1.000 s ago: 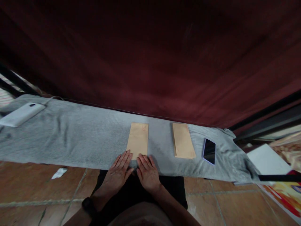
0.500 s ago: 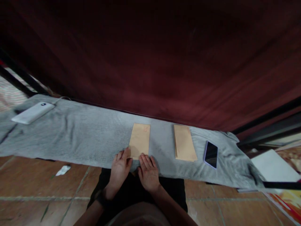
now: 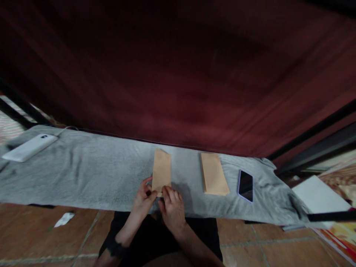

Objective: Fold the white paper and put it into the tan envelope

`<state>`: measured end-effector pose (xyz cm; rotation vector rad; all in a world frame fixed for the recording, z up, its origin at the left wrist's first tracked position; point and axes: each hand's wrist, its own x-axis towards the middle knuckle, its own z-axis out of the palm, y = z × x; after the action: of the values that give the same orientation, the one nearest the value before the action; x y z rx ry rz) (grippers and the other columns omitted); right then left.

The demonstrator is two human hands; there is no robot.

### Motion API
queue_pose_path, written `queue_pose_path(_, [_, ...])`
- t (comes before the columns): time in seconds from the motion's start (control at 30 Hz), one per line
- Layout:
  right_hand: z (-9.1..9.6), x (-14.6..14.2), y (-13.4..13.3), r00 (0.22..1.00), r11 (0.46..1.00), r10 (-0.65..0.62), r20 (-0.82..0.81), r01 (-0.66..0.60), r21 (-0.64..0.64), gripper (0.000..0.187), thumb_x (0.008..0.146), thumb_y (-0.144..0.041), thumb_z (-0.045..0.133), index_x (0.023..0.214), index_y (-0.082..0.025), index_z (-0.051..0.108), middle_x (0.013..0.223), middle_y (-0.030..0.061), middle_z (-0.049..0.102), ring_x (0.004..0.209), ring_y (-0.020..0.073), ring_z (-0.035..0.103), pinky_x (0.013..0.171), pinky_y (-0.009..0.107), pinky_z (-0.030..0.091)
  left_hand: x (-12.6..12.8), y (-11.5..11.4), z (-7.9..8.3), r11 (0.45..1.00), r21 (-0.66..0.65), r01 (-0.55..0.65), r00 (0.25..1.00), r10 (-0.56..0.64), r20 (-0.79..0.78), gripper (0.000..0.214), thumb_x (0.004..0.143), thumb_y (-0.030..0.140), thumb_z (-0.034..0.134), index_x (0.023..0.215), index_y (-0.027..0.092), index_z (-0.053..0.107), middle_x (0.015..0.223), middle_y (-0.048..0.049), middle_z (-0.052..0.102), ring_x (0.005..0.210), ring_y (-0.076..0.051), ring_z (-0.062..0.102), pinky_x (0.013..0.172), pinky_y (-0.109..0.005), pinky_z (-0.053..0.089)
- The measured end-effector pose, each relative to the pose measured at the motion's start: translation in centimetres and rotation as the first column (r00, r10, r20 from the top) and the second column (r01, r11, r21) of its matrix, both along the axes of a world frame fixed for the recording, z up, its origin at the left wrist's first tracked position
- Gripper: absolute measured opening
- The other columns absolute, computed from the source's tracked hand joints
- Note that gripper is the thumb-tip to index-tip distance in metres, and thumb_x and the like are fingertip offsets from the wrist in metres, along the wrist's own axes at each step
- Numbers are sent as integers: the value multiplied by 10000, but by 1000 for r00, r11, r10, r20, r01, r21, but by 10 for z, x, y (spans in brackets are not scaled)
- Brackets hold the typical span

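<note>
A tan paper envelope [image 3: 161, 170] is tilted up off the grey cloth [image 3: 91, 170], raised at its near end. My left hand [image 3: 144, 198] pinches its near left corner with thumb and fingers. My right hand [image 3: 171, 208] grips the near edge just beside it, fingers curled onto the paper. A second tan envelope stack [image 3: 213, 178] lies flat on the cloth to the right, apart from both hands.
A dark phone [image 3: 245, 181] lies on the cloth right of the stack. A white power bank [image 3: 29, 147] with a cable rests at the cloth's far left. A dark red curtain [image 3: 178, 74] hangs behind. White paper [image 3: 317, 193] and tiled floor [image 3: 33, 237] lie around.
Both hands went from lying flat at the envelope's near edge to pinching it. The envelope's near end has lifted off the cloth and it now looks narrower.
</note>
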<state>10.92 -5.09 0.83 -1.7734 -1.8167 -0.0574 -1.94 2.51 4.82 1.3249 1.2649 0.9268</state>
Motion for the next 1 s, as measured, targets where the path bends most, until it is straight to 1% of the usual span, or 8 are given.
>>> queue_pose_path(0.17, [24, 17, 14, 940, 995, -99, -328, 96, -28, 380, 1026, -249, 398, 1295, -206, 664, 1044, 96, 709, 868, 211, 714, 763, 301, 589, 37, -15, 30, 985, 152, 83, 993, -94, 68, 673, 801, 440, 649, 1406, 208, 466, 760, 34, 560, 747, -155, 611, 777, -310, 521])
queue_pose_path(0.23, [29, 27, 18, 752, 991, -122, -648, 127, -39, 354, 1029, -317, 400, 1124, -214, 726, 962, 72, 711, 788, 195, 707, 684, 293, 601, 44, -17, 29, 987, 148, 58, 995, -69, 69, 687, 801, 537, 648, 1388, 212, 498, 877, -15, 608, 856, -184, 634, 797, -322, 530])
queue_pose_path(0.3, [29, 33, 21, 443, 989, -129, -887, 126, -81, 330, 991, -418, 479, 973, -210, 735, 832, 43, 703, 704, 189, 691, 633, 305, 611, 46, -17, 21, 997, 75, -23, 998, 19, 59, 704, 762, 611, 661, 1318, 194, 548, 950, -50, 630, 906, -214, 647, 778, -336, 539])
queue_pose_path(0.43, [19, 29, 18, -46, 984, -146, -988, 92, -150, 326, 837, -519, 689, 838, -193, 709, 669, 14, 671, 642, 189, 687, 704, 356, 635, 47, -19, -4, 979, -199, 34, 984, 2, 178, 771, 709, 620, 703, 1303, 162, 527, 952, -68, 686, 865, -239, 689, 763, -367, 556])
queue_pose_path(0.63, [5, 18, 4, -262, 972, -231, -937, -16, -235, 401, 706, -546, 796, 786, -164, 704, 732, 73, 731, 689, 218, 725, 688, 356, 626, 46, -11, -21, 951, -284, 120, 975, -59, 215, 700, 597, 525, 746, 1155, 135, 581, 719, -13, 675, 552, -160, 596, 511, -275, 439])
queue_pose_path(0.77, [4, 33, -9, -50, 927, -337, -940, -190, -322, 415, 801, -555, 715, 912, -157, 747, 839, 92, 764, 679, 205, 725, 631, 331, 611, 34, 2, -23, 945, -311, 99, 990, -63, 122, 737, 577, 471, 717, 1202, 121, 545, 591, 36, 613, 485, -150, 551, 483, -265, 410])
queue_pose_path(0.93, [5, 53, -22, 753, 995, -80, -653, 21, -97, 357, 1024, -364, 424, 1143, -227, 732, 1100, 90, 756, 1022, 232, 720, 919, 404, 592, 24, 10, -27, 955, -274, 115, 993, -116, 12, 752, 628, 464, 636, 1276, 105, 507, 575, 43, 594, 450, -153, 524, 442, -252, 370])
queue_pose_path(1.0, [5, 58, -25, 926, 999, 28, -376, -39, -20, 367, 1032, -261, 423, 1319, -254, 652, 1302, 68, 694, 1227, 215, 638, 1085, 407, 504, 21, 11, -30, 956, -262, 131, 987, -149, -51, 760, 664, 465, 598, 1317, 92, 485, 581, 36, 595, 456, -168, 534, 439, -264, 383])
